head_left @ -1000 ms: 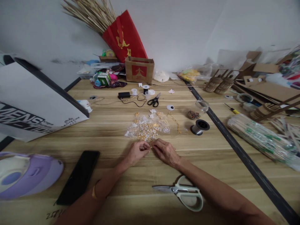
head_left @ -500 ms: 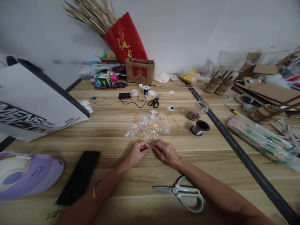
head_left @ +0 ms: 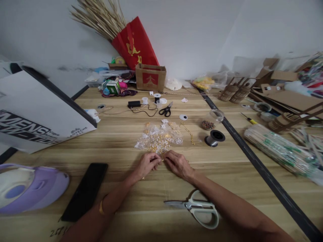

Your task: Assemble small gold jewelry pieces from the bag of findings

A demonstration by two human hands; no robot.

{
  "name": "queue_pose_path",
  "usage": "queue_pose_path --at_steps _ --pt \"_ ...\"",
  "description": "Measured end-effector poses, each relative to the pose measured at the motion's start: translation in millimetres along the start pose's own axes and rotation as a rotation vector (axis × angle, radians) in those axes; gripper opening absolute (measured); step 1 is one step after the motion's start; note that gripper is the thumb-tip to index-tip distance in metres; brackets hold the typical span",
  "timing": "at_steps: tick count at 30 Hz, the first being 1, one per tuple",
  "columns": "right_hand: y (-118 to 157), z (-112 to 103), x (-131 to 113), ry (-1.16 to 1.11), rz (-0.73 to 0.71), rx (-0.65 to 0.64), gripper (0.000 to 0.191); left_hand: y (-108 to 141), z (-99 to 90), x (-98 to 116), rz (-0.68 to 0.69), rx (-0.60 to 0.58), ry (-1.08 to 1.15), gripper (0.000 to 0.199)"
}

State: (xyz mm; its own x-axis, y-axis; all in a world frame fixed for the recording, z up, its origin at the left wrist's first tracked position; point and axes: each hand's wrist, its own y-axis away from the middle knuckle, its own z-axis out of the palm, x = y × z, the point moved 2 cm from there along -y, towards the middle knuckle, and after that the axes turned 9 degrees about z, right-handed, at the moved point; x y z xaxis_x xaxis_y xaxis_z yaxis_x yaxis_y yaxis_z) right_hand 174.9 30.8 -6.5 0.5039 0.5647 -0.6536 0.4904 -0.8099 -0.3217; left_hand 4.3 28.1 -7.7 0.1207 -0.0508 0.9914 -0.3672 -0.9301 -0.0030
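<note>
My left hand [head_left: 149,163] is closed in a pinch, its fingertips at a tiny gold piece [head_left: 163,160]. Close beside it, my right hand [head_left: 178,164] pinches at the same spot, thumb and forefinger together; what it holds is too small to name. Just beyond the fingertips lies a spread of gold and silver beads and charms [head_left: 160,139], partly in clear bags. A small gold ring-like piece [head_left: 143,178] shows at my left wrist. To the right of the beads lies a gold chain [head_left: 188,132].
Pale-handled scissors [head_left: 202,208] lie near my right forearm, a black phone [head_left: 85,191] left of my left forearm. Farther back are a wire spool [head_left: 215,138], a bead tub [head_left: 208,124], black scissors [head_left: 166,109] and a cardboard box [head_left: 150,77]. Wrapped sticks [head_left: 280,149] lie right.
My left hand's fingers have shifted slightly and curl more. The small gold piece now shows at my left wrist. My right hand has hardly moved.
</note>
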Motion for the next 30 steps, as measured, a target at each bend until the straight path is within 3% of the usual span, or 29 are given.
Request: queue_pose_path --at_steps 17,30 --pt "-0.1 -1.3 -4.5 -0.038 -0.025 -0.020 0.015 1.0 3.1 0.2 0.054 0.009 -0.072 0.027" --pt "-2.8 -3.8 -8.7 -0.214 0.173 -0.059 0.019 4.4 6.5 5.2 0.101 -0.014 -0.177 0.027"
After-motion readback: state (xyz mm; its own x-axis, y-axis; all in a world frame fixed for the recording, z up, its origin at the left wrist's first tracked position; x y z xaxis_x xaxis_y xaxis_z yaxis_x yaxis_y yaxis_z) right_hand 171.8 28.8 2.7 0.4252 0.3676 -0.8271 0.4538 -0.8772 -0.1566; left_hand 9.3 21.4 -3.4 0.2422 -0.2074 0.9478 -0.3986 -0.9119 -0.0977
